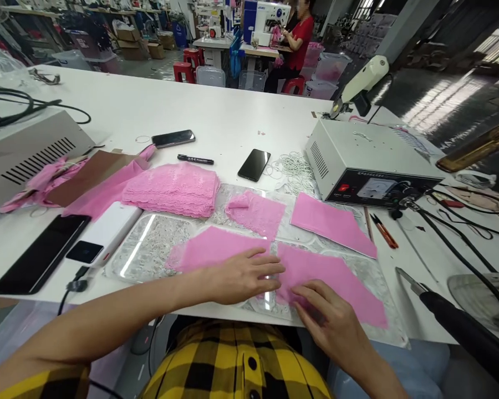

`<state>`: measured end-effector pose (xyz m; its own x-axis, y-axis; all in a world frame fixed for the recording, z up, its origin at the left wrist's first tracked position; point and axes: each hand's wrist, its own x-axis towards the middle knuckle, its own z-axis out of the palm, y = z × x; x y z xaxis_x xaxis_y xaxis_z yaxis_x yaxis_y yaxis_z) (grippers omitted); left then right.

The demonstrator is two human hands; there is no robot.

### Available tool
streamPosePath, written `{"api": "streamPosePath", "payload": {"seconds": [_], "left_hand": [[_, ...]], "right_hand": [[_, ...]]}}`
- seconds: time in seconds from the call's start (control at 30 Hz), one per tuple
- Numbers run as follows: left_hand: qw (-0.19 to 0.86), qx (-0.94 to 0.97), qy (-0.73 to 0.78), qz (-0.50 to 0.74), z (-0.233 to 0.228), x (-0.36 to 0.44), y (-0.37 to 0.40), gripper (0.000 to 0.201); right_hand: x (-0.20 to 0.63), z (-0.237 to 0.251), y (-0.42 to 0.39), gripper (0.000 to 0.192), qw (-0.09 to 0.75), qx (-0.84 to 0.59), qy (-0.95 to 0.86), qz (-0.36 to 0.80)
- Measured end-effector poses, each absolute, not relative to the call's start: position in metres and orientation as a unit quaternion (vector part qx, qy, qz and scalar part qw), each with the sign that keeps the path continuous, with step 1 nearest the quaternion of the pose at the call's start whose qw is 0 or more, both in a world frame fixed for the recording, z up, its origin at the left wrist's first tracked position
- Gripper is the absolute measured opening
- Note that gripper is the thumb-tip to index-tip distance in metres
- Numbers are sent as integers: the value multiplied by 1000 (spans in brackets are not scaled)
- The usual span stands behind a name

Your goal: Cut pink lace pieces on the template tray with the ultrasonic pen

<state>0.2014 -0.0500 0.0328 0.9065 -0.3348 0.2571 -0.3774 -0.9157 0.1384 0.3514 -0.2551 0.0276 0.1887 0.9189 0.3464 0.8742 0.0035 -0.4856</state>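
Several things line the left end of the white table [233,116]: a grey vented metal box [29,152] with black cables behind it, a dark tablet [39,255] at the near edge, and just beside that a white power bank [108,227] with a small dark screen. Next along, a brown card [89,172] lies over loose pink cloth, and a thick stack of pink lace [172,188] sits on the far corner of a clear patterned mat [149,244]. Beyond the stack lie a phone [173,138], a black marker [195,159] and a second phone [254,164]. On the mat, near the person's body, two pink fabric pieces meet edge to edge — the left piece [210,249] and the right piece [336,280]. The left hand [243,277] lies flat and open, fingers spread, pressing where the two pieces meet; the right hand [330,316] is also open, grasping nothing, its fingertips resting on the near part of the right piece. Two smaller pink pieces lie farther back on the mat. To the right stands a grey metered control box [366,163] with white elastic loops [293,169] beside it, then orange-handled snips [385,231] and — at the near right edge — a black-handled tool [461,324]. Far behind, a person in red sits at a sewing machine [268,19].
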Motion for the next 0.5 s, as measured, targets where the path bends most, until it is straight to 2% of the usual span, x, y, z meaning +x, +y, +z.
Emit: {"api": "streamPosePath", "payload": {"seconds": [0.13, 0.3, 0.5], "left_hand": [[104, 966, -208, 114, 28, 220, -59, 17], [161, 966, -176, 98, 29, 222, -62, 25], [179, 961, -196, 82, 32, 222, -58, 23]], "right_hand": [[352, 26, -255, 16, 323, -717, -616, 35], [369, 25, -272, 14, 367, -724, -584, -14], [390, 15, -304, 12, 362, -763, -525, -101]]}}
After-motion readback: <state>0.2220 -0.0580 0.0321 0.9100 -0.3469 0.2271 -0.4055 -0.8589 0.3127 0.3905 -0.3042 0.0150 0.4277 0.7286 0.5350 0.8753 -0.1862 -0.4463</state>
